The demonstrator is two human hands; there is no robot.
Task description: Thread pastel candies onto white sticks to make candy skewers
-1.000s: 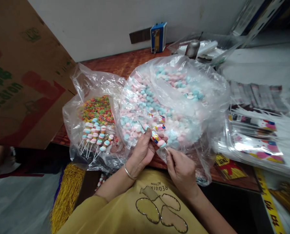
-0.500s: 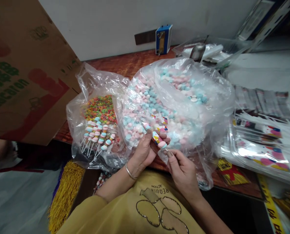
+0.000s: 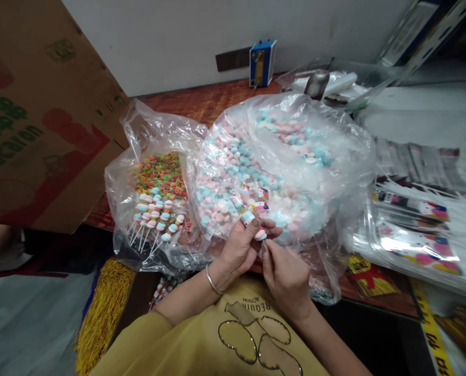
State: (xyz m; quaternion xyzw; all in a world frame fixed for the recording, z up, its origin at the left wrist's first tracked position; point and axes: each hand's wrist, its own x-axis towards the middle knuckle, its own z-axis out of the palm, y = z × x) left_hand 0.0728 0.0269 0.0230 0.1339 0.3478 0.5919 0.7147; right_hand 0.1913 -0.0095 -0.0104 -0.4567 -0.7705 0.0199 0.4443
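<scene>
My left hand (image 3: 240, 245), a bangle at its wrist, is closed around a marshmallow candy stick (image 3: 260, 235) in a clear printed wrapper (image 3: 259, 206). Its thumb presses the wrapper, and pink and blue pieces show below. Just under them my right hand (image 3: 287, 277) pinches the lower end; whether stick or film lies in its fingertips is hidden. Behind the hands, a large clear bag (image 3: 233, 141) holds loose pink, blue and white marshmallows. On the left, several marshmallow sticks (image 3: 156, 214) with white stems lie beside small coloured candy rings (image 3: 160, 175) in another clear bag (image 3: 115, 183).
A tall cardboard box (image 3: 40, 130) stands at the left. Printed wrappers (image 3: 416, 245) are stacked at the right. Against the wall stand a blue box-shaped device (image 3: 262, 62) and a dark metallic object (image 3: 317, 83). A red and gold packet (image 3: 369, 277) lies near the table's front edge.
My right hand has turned and drawn in closer under the candy, its fingers now curled. My left thumb has slid down toward the lower end, and its other fingers have shifted right.
</scene>
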